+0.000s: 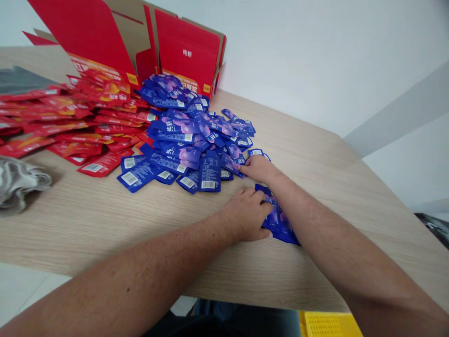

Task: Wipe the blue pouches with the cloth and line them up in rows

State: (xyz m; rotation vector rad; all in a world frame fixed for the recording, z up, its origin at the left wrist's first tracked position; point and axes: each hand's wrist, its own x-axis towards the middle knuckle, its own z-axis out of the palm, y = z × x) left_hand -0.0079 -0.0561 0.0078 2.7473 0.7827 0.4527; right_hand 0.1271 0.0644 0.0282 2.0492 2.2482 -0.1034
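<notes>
My right hand (258, 168) reaches to the right edge of a heap of blue and purple sachets (182, 126). Its fingers are pinched on the end of one blue sachet (230, 164) there. Nearer to me, my left hand (248, 216) is curled against the left side of a small group of blue sachets (280, 227) lying on the table. Thumb and fingers grip their edge, while my right forearm covers part of them.
Red sachets (101, 126) are heaped on the left, touching the blue heap. Open red cartons (189, 47) stand behind. A crumpled striped cloth (21, 182) lies at the left on the wooden table (147, 229). Below the front edge shows a yellow crate (329, 325).
</notes>
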